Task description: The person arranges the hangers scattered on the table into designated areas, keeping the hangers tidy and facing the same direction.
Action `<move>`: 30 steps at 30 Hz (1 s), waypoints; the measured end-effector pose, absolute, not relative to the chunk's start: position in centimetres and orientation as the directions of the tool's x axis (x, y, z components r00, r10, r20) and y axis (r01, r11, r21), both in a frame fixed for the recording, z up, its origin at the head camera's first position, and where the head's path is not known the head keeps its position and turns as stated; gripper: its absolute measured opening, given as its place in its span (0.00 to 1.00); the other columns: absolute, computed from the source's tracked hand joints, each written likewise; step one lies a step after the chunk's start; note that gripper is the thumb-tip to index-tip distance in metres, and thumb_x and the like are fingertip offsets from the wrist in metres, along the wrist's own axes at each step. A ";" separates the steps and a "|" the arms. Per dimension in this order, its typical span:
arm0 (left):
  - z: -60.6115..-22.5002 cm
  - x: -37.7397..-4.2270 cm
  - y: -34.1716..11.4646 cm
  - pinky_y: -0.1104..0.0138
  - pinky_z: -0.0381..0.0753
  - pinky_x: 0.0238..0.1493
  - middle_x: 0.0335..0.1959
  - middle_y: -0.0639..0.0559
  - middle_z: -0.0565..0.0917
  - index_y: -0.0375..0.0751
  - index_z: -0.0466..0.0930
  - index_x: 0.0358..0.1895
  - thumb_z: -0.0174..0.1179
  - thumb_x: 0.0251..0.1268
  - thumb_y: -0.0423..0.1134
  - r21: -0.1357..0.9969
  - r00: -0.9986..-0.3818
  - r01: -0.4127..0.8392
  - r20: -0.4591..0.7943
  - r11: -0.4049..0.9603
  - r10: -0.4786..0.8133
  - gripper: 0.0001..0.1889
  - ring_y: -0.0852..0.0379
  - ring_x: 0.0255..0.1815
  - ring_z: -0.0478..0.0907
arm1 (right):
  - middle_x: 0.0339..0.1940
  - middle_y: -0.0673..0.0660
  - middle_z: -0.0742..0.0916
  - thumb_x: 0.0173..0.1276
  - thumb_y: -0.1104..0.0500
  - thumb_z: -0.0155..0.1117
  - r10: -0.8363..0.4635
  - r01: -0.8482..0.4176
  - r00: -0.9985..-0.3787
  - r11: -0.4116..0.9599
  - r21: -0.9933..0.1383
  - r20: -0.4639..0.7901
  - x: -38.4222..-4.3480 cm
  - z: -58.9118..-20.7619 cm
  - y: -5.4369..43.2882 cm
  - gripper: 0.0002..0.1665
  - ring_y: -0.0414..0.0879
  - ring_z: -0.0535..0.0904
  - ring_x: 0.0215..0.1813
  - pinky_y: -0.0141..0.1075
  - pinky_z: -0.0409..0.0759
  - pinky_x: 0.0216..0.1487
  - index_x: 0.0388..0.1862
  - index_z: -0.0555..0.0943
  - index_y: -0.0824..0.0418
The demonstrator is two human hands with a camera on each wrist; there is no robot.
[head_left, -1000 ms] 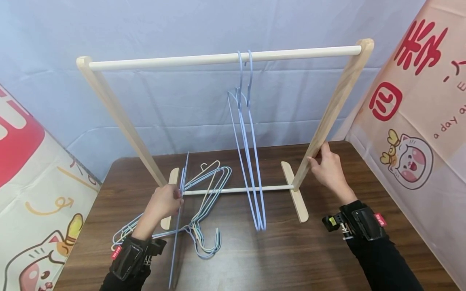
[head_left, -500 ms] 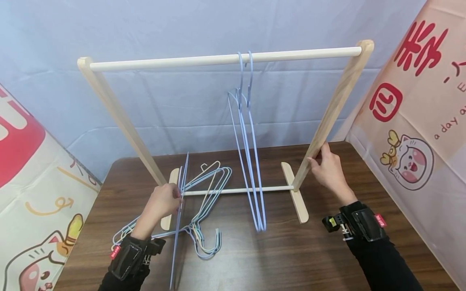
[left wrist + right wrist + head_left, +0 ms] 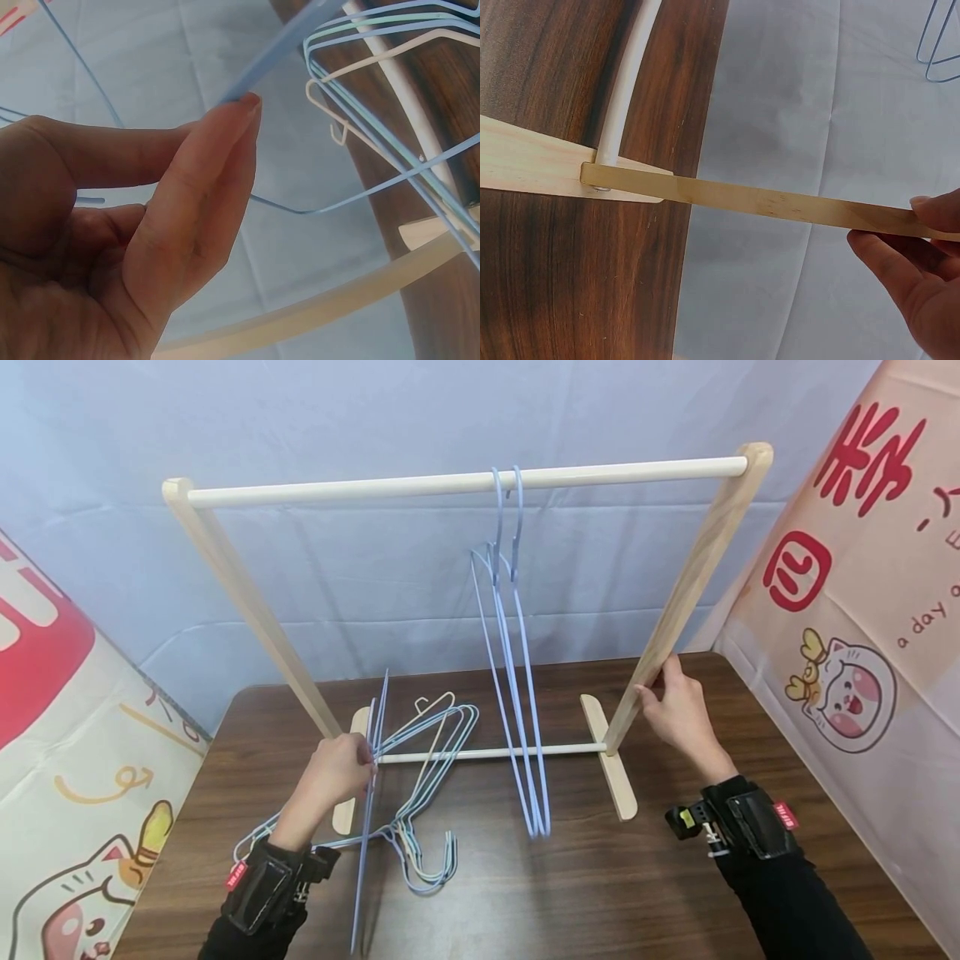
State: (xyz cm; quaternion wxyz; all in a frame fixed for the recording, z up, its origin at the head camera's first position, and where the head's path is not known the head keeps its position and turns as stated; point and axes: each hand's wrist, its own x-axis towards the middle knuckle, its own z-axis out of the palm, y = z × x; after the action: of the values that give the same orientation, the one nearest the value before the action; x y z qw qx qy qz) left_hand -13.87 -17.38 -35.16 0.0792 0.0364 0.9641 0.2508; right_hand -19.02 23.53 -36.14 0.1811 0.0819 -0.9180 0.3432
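This looks like a staged recording corner: a wood-grain tabletop (image 3: 600, 893) enclosed by a creased pale-blue cloth (image 3: 360, 418) behind, a white cartoon sheet (image 3: 86, 710) on the left and a pinkish cartoon sheet (image 3: 847, 610) on the right. Wrist-strapped devices (image 3: 684, 820) suggest filming; the building itself cannot be told.

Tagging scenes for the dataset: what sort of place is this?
Likely a makeshift recording booth rather than a lived-in room: a creased pale-blue backdrop behind a wood-grain table, cartoon-printed sheets on both sides, and wrist-worn cameras on the person.
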 end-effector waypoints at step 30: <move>-32.9 -14.9 -15.7 0.64 0.77 0.26 0.22 0.45 0.80 0.31 0.74 0.29 0.55 0.53 0.28 0.500 -0.987 0.082 -0.081 0.862 0.141 0.02 0.59 0.16 0.78 | 0.35 0.74 0.77 0.62 0.71 0.55 -0.033 -0.286 -0.917 0.749 -0.598 0.398 -19.0 -36.1 23.6 0.25 0.66 0.77 0.34 0.47 0.71 0.26 0.56 0.61 0.75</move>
State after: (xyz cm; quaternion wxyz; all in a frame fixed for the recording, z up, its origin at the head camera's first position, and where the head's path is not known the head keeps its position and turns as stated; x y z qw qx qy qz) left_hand -14.85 -15.66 -32.95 0.0575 0.0578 0.9633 0.2559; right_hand -18.99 23.62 -36.12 0.1842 0.0869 -0.9168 0.3436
